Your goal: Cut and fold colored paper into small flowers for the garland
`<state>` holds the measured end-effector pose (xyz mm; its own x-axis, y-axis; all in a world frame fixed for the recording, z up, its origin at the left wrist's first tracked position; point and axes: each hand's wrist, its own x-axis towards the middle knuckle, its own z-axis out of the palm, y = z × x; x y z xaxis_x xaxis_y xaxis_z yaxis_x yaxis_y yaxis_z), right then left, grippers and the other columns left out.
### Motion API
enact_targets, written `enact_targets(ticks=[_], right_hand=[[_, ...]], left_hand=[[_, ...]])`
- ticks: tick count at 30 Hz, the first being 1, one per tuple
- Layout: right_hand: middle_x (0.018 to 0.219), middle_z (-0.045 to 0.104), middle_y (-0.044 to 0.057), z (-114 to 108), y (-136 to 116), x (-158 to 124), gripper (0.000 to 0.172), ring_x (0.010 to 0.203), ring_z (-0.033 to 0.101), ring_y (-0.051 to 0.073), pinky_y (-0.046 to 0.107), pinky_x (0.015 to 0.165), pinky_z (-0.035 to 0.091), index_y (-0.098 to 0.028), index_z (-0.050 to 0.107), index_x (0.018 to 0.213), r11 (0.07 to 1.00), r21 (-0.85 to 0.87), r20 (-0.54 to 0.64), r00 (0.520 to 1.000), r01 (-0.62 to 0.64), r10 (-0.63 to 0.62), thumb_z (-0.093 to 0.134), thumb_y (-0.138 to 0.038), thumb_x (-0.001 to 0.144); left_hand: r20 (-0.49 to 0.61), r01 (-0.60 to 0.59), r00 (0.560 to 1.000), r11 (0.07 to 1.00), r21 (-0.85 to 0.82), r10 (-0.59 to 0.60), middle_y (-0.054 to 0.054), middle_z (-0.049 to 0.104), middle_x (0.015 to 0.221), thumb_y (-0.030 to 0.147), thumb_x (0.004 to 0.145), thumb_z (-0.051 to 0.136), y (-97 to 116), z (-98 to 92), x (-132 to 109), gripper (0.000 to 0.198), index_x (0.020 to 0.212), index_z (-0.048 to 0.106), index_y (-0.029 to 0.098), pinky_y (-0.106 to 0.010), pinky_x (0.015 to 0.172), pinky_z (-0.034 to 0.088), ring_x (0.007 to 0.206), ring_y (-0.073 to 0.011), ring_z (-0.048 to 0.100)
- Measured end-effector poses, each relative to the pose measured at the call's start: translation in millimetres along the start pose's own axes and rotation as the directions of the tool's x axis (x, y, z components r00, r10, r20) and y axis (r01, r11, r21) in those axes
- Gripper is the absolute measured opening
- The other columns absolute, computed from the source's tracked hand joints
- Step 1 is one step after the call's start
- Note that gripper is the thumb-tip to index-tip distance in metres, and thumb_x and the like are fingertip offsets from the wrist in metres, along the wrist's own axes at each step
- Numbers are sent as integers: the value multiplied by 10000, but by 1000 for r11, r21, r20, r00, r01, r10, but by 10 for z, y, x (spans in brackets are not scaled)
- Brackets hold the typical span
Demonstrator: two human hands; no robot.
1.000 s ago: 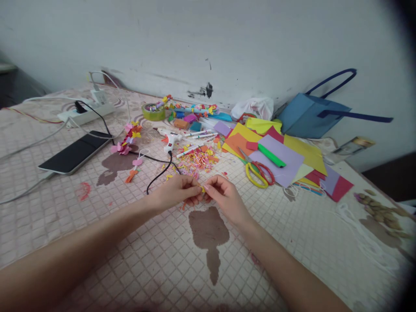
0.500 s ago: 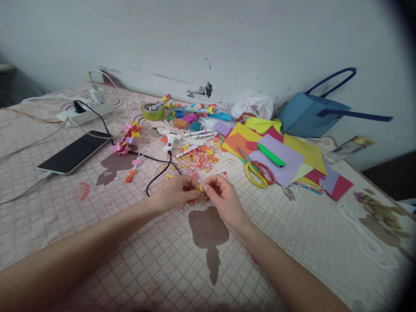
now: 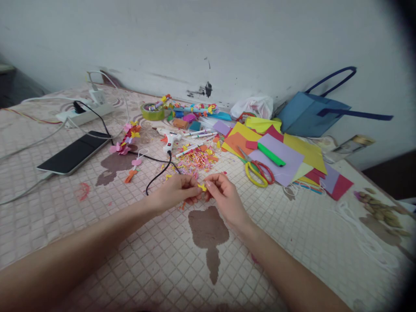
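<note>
Near scissors [image 3: 256, 174] — left fingers [image 3: 194, 191], right fingers [image 3: 212, 189] pinched on yellow cutout [image 3: 202, 187] — roomy tablecloth [image 3: 159, 260] nearer.

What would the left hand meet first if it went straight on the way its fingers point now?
Probably the small yellow piece at the fingertips of the left hand, then the right hand just beyond it. Depth is hard to judge from this single view.

Two hands [image 3: 178, 190], one glue gun [image 3: 172, 138], one tote [image 3: 307, 115]
</note>
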<state>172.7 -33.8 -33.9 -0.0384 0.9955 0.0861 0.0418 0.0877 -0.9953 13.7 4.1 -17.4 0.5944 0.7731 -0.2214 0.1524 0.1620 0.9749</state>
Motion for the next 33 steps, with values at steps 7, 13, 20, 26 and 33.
enact_targets(ticks=[7, 13, 20, 26, 33], right_hand=[[712, 546, -31, -28, -21, 9, 144, 581, 536, 95, 245, 570, 454, -202, 528, 874, 994, 81, 70, 996, -69, 63, 612, -264, 774], [680, 526, -35, -13, 3, 2, 137, 557, 524, 102, 248, 547, 440, -206, 507, 870, 1000, -12, 17, 1000, -9, 9, 593, -270, 785], [889, 541, 24, -105, -123, 19, 90, 780, 554, 142, 295, 693, 469, -223, 519, 937, 950, -194, 164, 963, 245, -214, 493, -215, 851], [923, 539, 35, -154, -194, 36, 124, 882, 530, 174, 326, 766, 456, -243, 572, 889, 808, -372, 259, 887, 456, -381, 509, -152, 835], [891, 550, 41, -165, -166, 31, 113, 896, 531, 196, 370, 799, 433, -244, 577, 847, 748, -423, 293, 858, 512, -421, 497, -165, 853]], left_hand=[[-4, -65, 998, 996, 53, 65, 15, 579, 577, 262, 766, 593, 0, -19, -18, 166, 680, 540, 130, -185, 498, 386, 524, -77, 522], [-31, -14, 999, 999, 33, 15, 0, 597, 617, 306, 787, 576, -24, 7, 2, 204, 691, 545, 129, -200, 522, 413, 534, -81, 534], [52, 142, 990, 940, -311, -133, -9, 610, 661, 288, 732, 645, 29, -47, -11, 192, 705, 562, 116, -200, 537, 423, 547, -69, 533], [120, 198, 979, 891, -409, -163, -5, 611, 642, 244, 735, 645, 50, -81, -19, 152, 711, 574, 112, -194, 495, 406, 513, -63, 529], [134, 195, 979, 910, -366, -155, -3, 608, 622, 242, 737, 638, 40, -58, -23, 151, 701, 561, 118, -198, 473, 393, 489, -66, 527]])
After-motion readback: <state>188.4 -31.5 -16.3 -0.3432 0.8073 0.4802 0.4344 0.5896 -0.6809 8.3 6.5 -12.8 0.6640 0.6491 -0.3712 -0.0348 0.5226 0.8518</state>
